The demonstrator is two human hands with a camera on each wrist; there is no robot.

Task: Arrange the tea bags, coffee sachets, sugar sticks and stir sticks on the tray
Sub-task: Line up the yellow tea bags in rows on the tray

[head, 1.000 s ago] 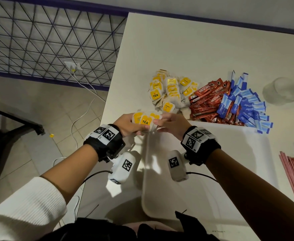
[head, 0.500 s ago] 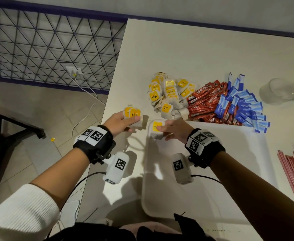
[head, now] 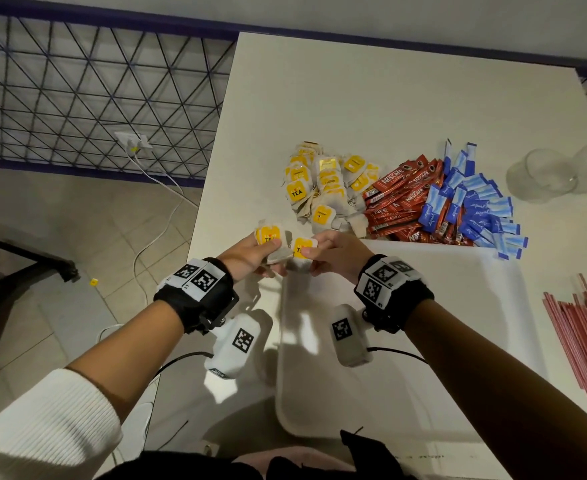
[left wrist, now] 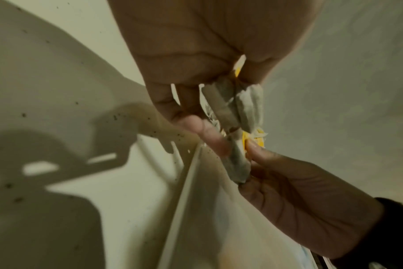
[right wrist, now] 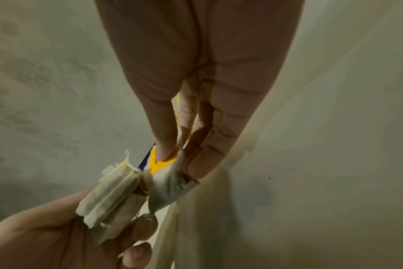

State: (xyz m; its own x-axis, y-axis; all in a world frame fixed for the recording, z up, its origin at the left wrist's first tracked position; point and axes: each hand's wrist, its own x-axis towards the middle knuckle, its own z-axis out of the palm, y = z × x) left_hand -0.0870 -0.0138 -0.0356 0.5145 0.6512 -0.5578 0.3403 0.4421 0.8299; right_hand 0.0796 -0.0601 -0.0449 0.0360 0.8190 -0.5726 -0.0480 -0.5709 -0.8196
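I am holding a small stack of tea bags [head: 270, 242] in my left hand [head: 247, 259], fingers and thumb curled round it just above the near-left corner of the tray [head: 458, 341], so the bags are staying squared up while they are fed out one at a time. My right hand [head: 333, 256] is meeting it there, its grip clamped on a single tea bag [head: 302, 247] by the yellow tag, thumb on top and fingers beneath; the two bundles are touching edge to edge. I judge I am peeling that one bag off the stack to lay it on the tray, which is lying on the bench [head: 354, 98] with nothing visible on it yet (so the arranging is barely beginning).

Beyond my hands the loose heap of tea bags [head: 323, 188] is sitting on the bench just past the tray's far edge. Beside it the red coffee sachets [head: 403, 206] are overlapping the heap, and the blue sugar sticks [head: 479, 209] are spilling over the sachets, some reaching the tray's far rim. Two clear glass cups [head: 541, 174] are standing further right, well apart from my hands. The pink stir sticks [head: 583, 341] are lying in a bundle at the right edge, beside the tray.

Nothing is blocking the tray itself; the tangled piles are the nuisance, since the strings and tags may be dragging neighbours along.
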